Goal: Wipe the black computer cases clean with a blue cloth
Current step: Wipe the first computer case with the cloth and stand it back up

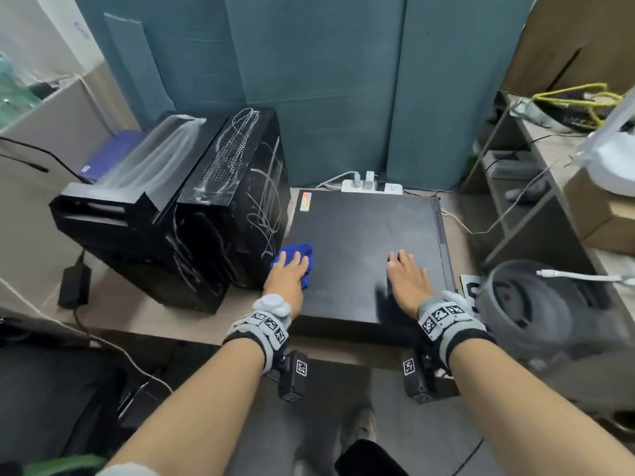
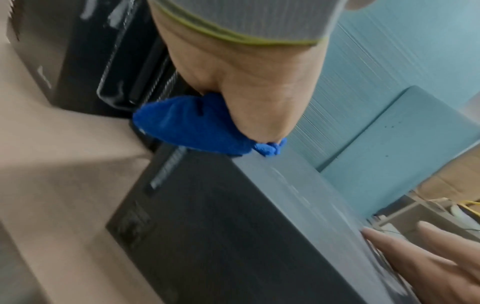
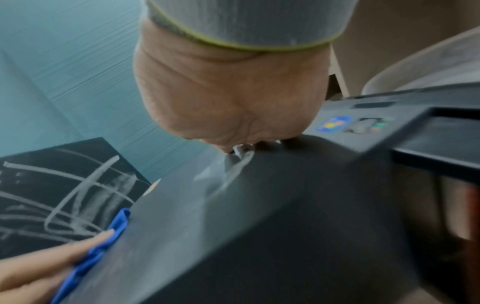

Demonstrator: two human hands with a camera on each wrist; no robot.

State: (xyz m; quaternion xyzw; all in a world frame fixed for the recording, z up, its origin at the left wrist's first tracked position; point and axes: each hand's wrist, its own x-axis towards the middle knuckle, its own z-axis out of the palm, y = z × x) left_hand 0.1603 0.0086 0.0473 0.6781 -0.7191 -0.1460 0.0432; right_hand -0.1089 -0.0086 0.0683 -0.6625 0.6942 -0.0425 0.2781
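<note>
A flat black computer case lies on the desk, its top dusty grey. My left hand presses a blue cloth flat onto the case's left edge with straight fingers. My right hand rests flat and bare on the case's near right part. To the left stand two upright black cases, marked with white scribbles and smears. In the left wrist view the cloth bulges from under the palm at the case's edge. In the right wrist view the cloth lies beside the scribbled case.
A white power strip with plugs sits behind the flat case. A black power adapter lies at the left on the desk. A round grey device and a shelf with cables crowd the right. Teal panels stand behind.
</note>
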